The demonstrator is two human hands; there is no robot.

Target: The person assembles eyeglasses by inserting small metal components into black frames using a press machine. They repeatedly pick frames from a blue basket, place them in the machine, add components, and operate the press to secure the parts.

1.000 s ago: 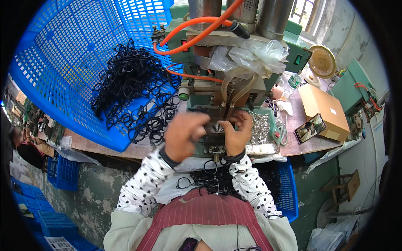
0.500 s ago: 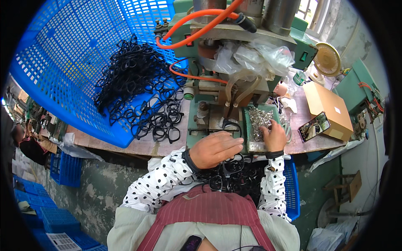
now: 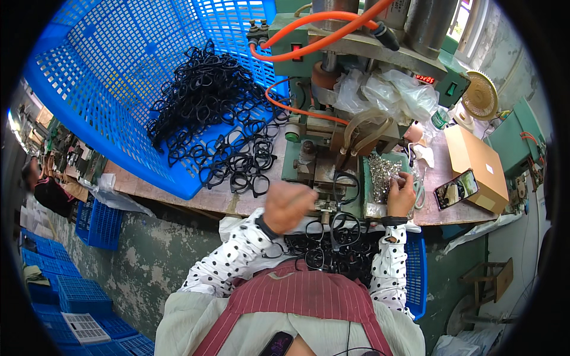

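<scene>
A black eyeglass frame [image 3: 346, 244] lies lengthwise at the machine's metal fixture [image 3: 323, 174], one rim under the press and the other toward me. To its left is my left hand [image 3: 289, 207], smeared by motion, so its fingers cannot be read; I see no frame in it. My right hand [image 3: 402, 197] rests at the green tray [image 3: 368, 191] with thumb and fingers pinched together over the small silvery metal parts [image 3: 383, 172]. What sits between those fingertips is too small to make out. More black frames [image 3: 314, 252] are heaped below the table edge, in front of me.
A large blue basket [image 3: 113, 136] holds a pile of black frames, some spilling toward the table. The green press [image 3: 374, 53] carries orange hoses. Right of the tray are scissors [image 3: 420, 193], a propped phone [image 3: 456, 190], a cardboard box [image 3: 481, 169] and a small fan [image 3: 478, 95].
My left hand has drawn back leftward from the fixture, uncovering the eyeglass frame there. My right hand stays at the tray, fingertips in the metal parts. The whole view has shifted slightly.
</scene>
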